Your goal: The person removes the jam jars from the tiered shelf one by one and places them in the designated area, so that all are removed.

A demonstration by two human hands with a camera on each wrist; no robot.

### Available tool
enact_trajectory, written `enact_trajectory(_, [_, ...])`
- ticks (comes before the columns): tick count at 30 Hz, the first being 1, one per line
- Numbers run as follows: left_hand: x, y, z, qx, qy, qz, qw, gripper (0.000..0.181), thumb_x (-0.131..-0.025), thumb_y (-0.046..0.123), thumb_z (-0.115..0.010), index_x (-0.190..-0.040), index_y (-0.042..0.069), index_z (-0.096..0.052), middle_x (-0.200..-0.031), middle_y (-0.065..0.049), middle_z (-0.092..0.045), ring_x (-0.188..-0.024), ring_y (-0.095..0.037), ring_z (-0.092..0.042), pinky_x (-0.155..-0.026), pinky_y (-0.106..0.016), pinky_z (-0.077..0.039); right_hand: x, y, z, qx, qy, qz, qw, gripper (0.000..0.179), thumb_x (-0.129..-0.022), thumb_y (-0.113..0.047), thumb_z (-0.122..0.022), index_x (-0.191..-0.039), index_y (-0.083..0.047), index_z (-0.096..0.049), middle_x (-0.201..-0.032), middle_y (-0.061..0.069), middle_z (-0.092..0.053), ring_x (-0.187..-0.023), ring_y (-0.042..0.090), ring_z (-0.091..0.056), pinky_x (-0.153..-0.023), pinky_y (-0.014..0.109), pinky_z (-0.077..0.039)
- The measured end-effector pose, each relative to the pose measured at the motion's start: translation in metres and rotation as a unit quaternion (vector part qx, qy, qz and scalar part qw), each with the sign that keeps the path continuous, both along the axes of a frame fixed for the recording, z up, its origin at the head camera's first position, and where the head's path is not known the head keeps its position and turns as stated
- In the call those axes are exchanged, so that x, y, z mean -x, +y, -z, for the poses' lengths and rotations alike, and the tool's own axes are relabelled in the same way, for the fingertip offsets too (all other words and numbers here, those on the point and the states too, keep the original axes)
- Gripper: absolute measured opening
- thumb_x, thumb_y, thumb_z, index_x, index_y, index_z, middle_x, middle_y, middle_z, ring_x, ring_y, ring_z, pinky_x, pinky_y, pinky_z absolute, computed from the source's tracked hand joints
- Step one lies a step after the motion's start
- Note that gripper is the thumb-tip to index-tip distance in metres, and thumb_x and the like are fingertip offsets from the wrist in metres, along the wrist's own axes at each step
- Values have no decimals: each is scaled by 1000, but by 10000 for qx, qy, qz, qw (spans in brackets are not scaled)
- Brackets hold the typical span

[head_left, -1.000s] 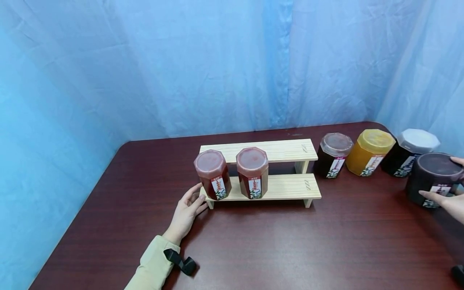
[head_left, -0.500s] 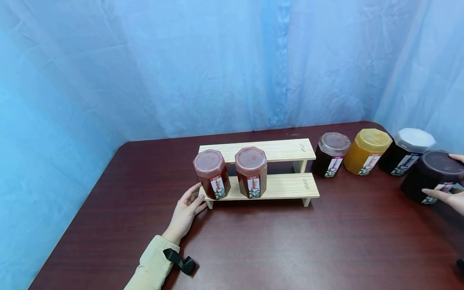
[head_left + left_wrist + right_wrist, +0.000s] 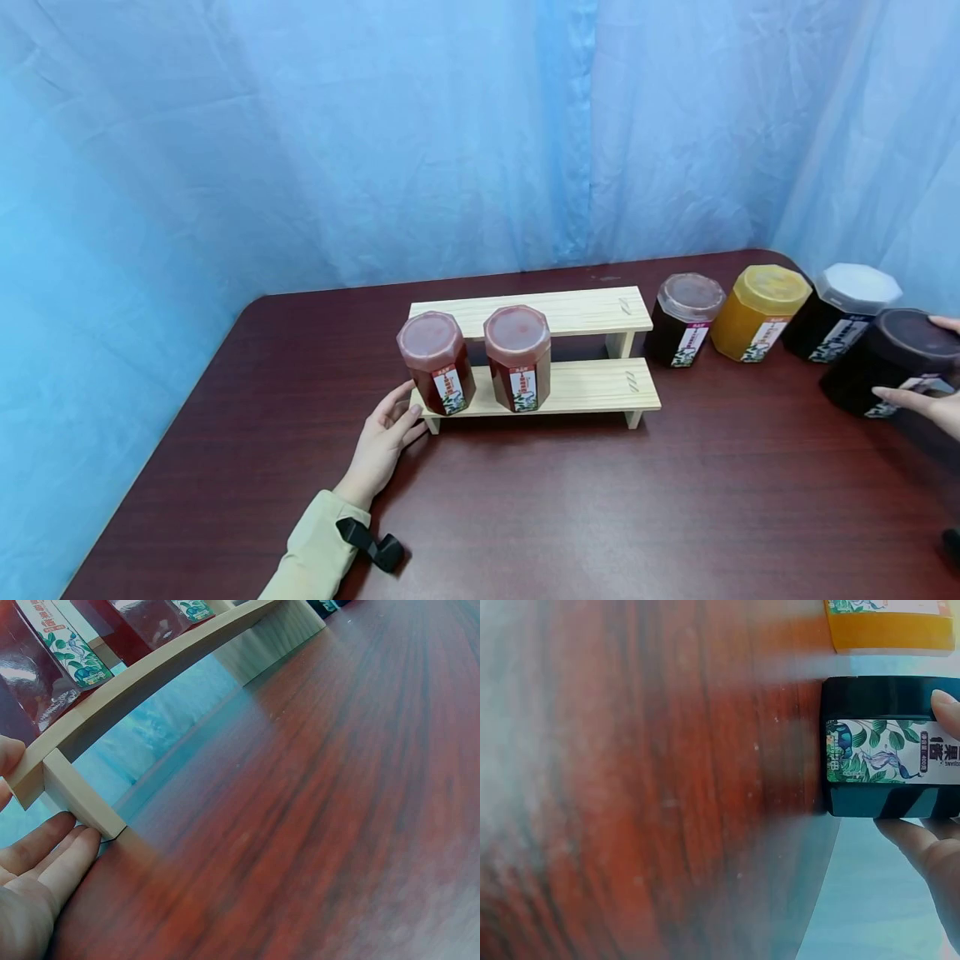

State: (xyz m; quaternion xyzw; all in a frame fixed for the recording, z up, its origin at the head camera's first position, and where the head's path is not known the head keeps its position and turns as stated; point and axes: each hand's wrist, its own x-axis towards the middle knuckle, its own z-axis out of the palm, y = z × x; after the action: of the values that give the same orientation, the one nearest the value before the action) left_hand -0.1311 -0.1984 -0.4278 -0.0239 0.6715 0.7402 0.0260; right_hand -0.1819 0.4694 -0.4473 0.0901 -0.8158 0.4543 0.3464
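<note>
A two-step pale wooden shelf [image 3: 592,385] stands on the dark red-brown table. My left hand [image 3: 380,446] holds the left end of its lower step, thumb at the board's edge; in the left wrist view the fingers lie against the shelf's leg [image 3: 81,793]. Two jars of red contents, a left jar [image 3: 432,340] and a right jar [image 3: 517,333], sit upright on that lower step. At the far right, my right hand [image 3: 933,407] grips a dark octagonal jar [image 3: 862,367] between thumb and fingers. That jar leans slightly in the head view; whether it touches the table I cannot tell.
Right of the shelf stand a dark jar with a clear lid [image 3: 686,308], a yellow jar [image 3: 757,312] and a dark jar with a white lid [image 3: 840,312]. A blue curtain [image 3: 420,142] hangs behind the table [image 3: 570,508].
The dark jar in my right hand has shifted slightly left and away from me, tilting a little. My left hand stays at the shelf's end.
</note>
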Motion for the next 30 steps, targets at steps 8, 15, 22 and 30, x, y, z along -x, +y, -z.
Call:
enact_trajectory(8, [0, 0, 1, -22, 11, -23, 10000, 48, -97, 7, -49, -143, 4, -36, -119, -15, -52, -100, -7, -59, -86, -29, -51, -15, -33, -31, 313, -106, -181, 9993, 83, -67, 18, -66, -140, -12, -40, -119, -22, -45, -102, -10, -45, -79, -1, -34])
enact_trajectory(15, [-1, 0, 2, -86, 17, 16, 10000, 49, -97, 7, -49, -144, 4, -35, -122, -17, -50, -101, -6, -59, -87, -29, -51, -18, -37, -35, 393, -96, -378, 9985, 84, -67, 21, -64, -141, -11, -40, -121, -21, -46, -103, -9, -45, -80, 0, -34])
enact_trajectory(22, [-1, 1, 3, -68, 0, 22, 10000, 49, -97, 8, -50, -143, 4, -35, -124, -19, -50, -101, -6, -59, -88, -30, -50, -15, -28, -30, 301, -167, -373, 9987, 87, -66, 22, -64, -142, -11, -39, -120, -21, -45, -103, -10, -45, -79, 0, -33])
enact_trajectory(30, [0, 2, 1, -108, -1, 44, 9999, 48, -97, 7, -50, -143, 3, -35, -125, -21, -49, -99, -8, -60, -87, -30, -50, 5, 19, 5, -551, -282, 264, 9977, 97, -60, 12, -77, -144, -14, -37, -126, -25, -39, -109, -12, -39, -82, -3, -29])
